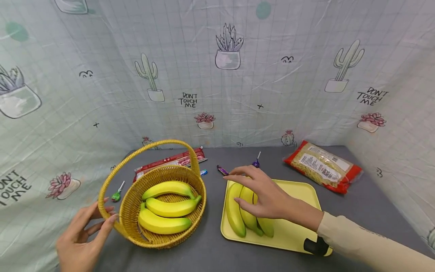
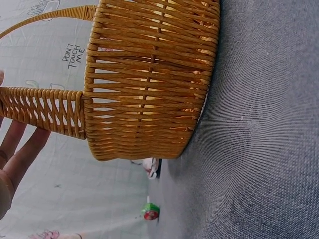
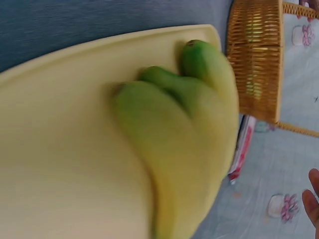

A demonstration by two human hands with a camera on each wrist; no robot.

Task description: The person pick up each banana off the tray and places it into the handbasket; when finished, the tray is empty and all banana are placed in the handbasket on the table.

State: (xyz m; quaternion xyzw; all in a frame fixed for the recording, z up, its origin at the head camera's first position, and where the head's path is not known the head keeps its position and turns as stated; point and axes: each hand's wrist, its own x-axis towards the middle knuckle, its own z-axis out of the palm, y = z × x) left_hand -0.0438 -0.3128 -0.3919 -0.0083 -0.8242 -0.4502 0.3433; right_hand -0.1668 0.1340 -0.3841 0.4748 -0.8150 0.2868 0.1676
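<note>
A wicker basket (image 1: 159,241) with an arched handle (image 1: 149,147) stands at the left of the grey table and holds three yellow bananas (image 1: 166,206). My left hand (image 1: 81,234) is at its left side, with straight fingers touching the base of the handle (image 2: 45,109). To the right lies a yellow tray (image 1: 299,192) with a bunch of greenish bananas (image 1: 234,215). My right hand (image 1: 268,196) rests on top of that bunch with its fingers spread. The right wrist view shows the bunch (image 3: 189,139) close and blurred on the tray (image 3: 60,149).
Behind the basket lie a long red packet (image 1: 170,162), a green lollipop (image 1: 117,194) and small wrapped candies (image 1: 222,170). A purple lollipop (image 1: 256,162) and a red-edged bag (image 1: 323,166) lie at the back right. Printed cloth walls enclose the table on three sides.
</note>
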